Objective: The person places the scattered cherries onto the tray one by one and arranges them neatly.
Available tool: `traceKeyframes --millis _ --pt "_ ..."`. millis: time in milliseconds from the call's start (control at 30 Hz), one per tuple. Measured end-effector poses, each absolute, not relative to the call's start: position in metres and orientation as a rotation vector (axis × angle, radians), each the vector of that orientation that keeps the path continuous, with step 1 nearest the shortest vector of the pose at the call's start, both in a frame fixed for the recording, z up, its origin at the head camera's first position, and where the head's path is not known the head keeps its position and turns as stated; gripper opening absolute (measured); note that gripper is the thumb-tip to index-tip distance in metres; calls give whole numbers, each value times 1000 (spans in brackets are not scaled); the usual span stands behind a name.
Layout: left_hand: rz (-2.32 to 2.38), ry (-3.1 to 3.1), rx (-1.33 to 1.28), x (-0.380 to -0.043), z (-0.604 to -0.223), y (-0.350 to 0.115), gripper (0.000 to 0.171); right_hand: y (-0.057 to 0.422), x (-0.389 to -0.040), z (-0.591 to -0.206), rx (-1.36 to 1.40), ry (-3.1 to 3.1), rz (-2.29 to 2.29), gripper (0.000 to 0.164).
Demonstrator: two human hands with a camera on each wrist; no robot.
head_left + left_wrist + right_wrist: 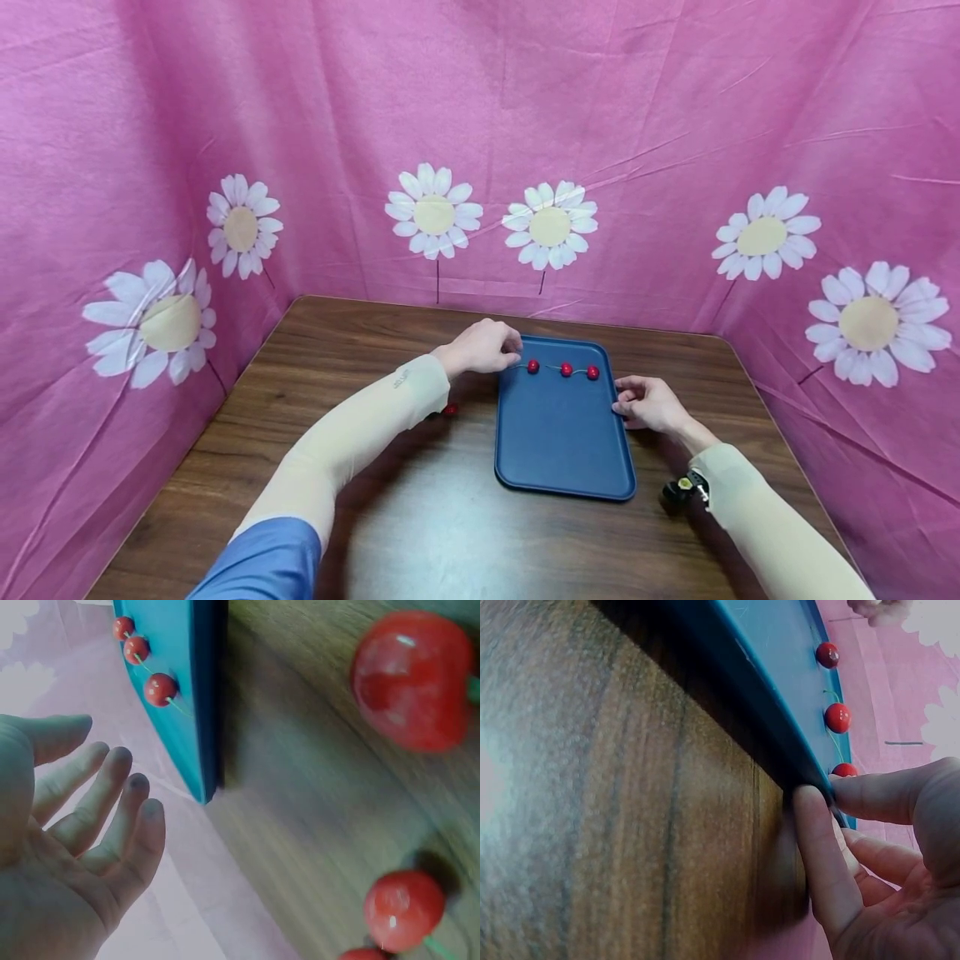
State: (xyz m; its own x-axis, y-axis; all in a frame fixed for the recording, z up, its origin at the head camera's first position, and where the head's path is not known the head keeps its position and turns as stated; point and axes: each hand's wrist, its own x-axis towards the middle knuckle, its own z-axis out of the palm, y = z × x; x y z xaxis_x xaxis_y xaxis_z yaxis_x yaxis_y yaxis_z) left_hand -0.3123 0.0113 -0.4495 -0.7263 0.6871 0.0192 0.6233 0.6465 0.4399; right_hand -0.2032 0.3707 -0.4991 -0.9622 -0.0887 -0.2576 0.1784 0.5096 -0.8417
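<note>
A dark blue tray (564, 442) lies on the table, with three red cherries (566, 368) in a row across its far end, green stems attached. My left hand (486, 345) hovers by the tray's far left corner. Its fingers are loosely bent and hold nothing, as the left wrist view shows. My right hand (651, 404) pinches the tray's right rim, the thumb (877, 799) at the top of the edge and a finger (821, 851) against the outer side. More cherries lie on the table left of the tray, like this large near one (411, 681); my left forearm mostly hides them in the head view.
The brown wooden table (420, 517) carries the tray right of its middle. A pink cloth (630, 100) with white daisies hangs around the back and both sides. A dark device (684, 490) is strapped at my right wrist.
</note>
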Motion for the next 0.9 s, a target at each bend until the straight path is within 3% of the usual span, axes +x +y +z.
traceKeyframes --millis 467,900 --pt "511 2726 1109 -302 -444 -46 45 371 -205 -499 79 2485 -1432 57" --pt "562 2778 1131 -286 -430 -104 40 372 -207 -498 83 2471 -1414 57"
